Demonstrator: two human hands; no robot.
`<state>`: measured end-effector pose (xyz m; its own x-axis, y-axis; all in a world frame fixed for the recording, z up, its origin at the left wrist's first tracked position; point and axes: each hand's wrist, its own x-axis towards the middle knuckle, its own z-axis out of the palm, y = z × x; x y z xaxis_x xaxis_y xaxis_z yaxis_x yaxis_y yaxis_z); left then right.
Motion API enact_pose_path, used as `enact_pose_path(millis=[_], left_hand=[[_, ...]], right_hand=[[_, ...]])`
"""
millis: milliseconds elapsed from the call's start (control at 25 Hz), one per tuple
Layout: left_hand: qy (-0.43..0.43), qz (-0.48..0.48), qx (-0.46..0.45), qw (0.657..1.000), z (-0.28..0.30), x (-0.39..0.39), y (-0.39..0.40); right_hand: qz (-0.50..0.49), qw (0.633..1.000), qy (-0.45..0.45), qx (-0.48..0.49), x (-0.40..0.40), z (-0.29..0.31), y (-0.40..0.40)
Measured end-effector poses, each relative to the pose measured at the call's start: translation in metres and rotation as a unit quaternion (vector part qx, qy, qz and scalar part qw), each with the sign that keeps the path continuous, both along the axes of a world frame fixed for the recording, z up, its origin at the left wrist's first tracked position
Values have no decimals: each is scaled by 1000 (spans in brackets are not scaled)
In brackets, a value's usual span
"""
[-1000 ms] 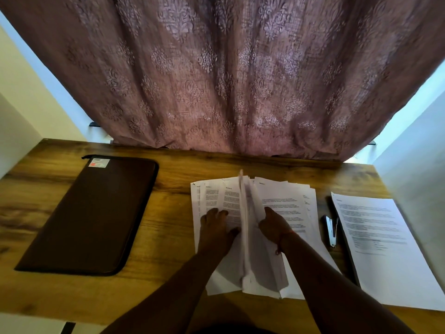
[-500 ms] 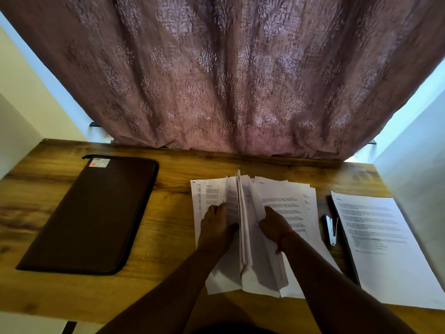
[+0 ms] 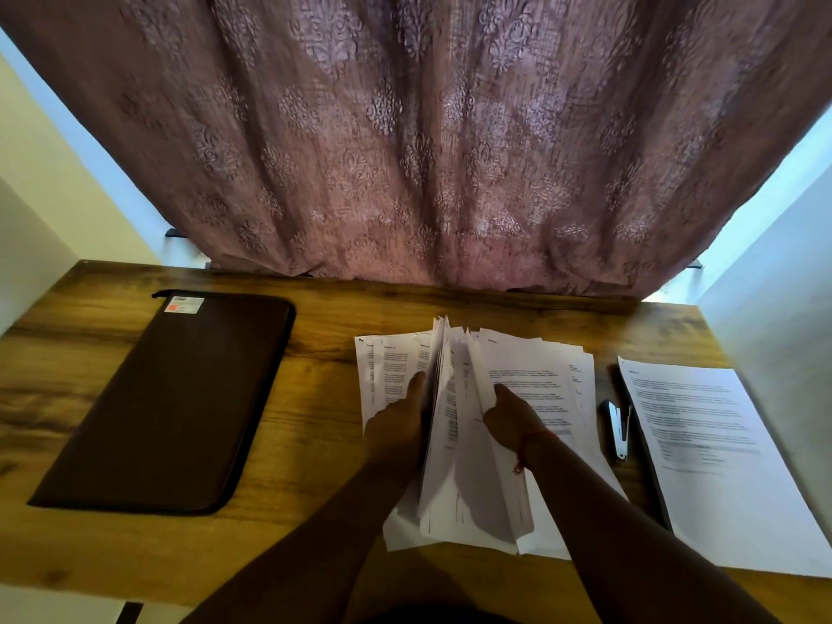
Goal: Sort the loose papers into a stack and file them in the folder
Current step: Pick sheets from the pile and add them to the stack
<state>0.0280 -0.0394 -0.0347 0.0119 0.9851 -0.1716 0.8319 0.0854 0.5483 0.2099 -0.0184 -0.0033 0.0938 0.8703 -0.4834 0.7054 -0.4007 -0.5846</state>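
Mauve patterned curtain (image 3: 427,141) hung behind the wooden desk (image 3: 315,362), its hem reaching down to the desk's far edge, with pale walls to either side.

On the desk's left part lay the dark brown folder (image 3: 175,398), closed and flat, a small red-and-white label (image 3: 183,304) at its far corner. It was well apart from the papers.

The loose papers (image 3: 531,380) sat at the middle of the desk in an uneven pile, their edges fanned out of line. A batch of sheets (image 3: 454,443) stood up on edge out of the pile — held between the two hands, the near ends drooping toward the desk's front edge.

The left hand (image 3: 398,425) was against the left face of that raised batch, its fingers pointing away from the person and lying along the paper; whether the thumb hooked round the sheets could not be told. The right hand (image 3: 511,414) rested on the right part of the pile, fingers curled at the edge of the raised sheets, and a thin red thread (image 3: 524,448) circled its wrist. How firmly it gripped the paper was not clear.

Just right of the pile lay a small stapler (image 3: 617,427) — and beyond it a separate printed stack (image 3: 716,457), flat and squared, near the desk's right edge.
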Motion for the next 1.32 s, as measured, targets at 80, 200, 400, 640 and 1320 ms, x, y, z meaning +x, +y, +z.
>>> enact_pose_path(millis=[80, 200, 400, 640, 1320], left_hand=[[27, -28, -14, 999, 2, 0, 1], [19, -22, -17, 999, 6, 0, -1], [102, -110, 17, 989, 22, 3, -11], [125, -129, 106, 978, 16, 1, -11], [62, -24, -8, 998, -1, 0, -6]], right_hand=[[-1, 1000, 2, -1, 0, 1, 0], [-1, 1000, 1, -6, 0, 2, 0], [-8, 1000, 3, -10, -1, 3, 0], [-9, 1000, 2, -9, 0, 2, 1], [-4, 1000, 0, -1, -1, 3, -3]])
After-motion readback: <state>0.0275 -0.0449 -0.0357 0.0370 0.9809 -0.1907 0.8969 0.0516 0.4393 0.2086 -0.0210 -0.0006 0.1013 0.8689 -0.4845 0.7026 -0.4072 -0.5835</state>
